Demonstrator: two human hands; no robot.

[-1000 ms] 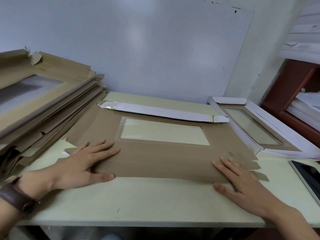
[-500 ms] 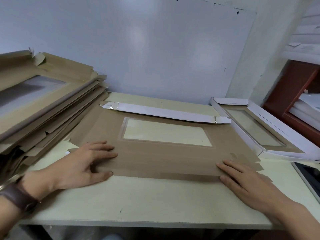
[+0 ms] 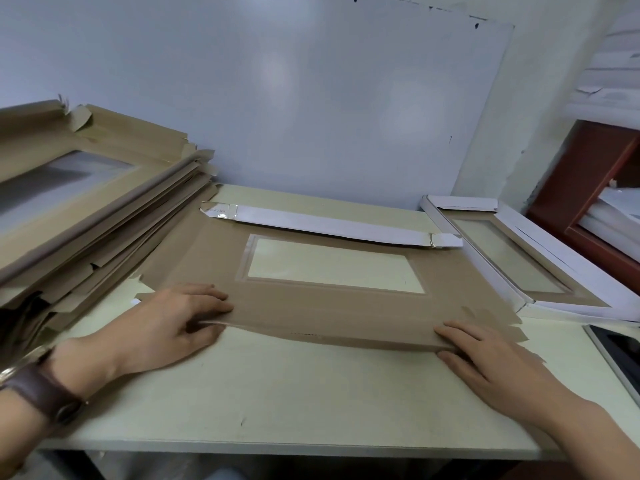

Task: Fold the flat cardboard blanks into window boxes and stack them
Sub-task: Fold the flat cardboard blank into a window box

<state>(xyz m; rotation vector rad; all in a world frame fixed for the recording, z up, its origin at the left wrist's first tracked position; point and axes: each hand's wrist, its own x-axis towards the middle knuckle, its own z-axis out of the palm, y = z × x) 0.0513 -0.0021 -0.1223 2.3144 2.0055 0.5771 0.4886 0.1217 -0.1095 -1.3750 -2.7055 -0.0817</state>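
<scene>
A flat brown cardboard blank with a clear window lies on the pale table. Its far flap is folded over, white side up. The near flap is lifted off the table along the front edge. My left hand grips that flap at the blank's near left corner, fingers on top and thumb under it. My right hand holds the near right corner the same way. A folded white window box sits to the right.
A tall slanted pile of flat blanks fills the left side. A dark tablet or phone lies at the right table edge. A white wall panel stands behind, and a red-brown shelf with papers is at the far right.
Both hands went from lying flat on the near flap to gripping its edge, and the flap has risen off the table, folding toward the window.
</scene>
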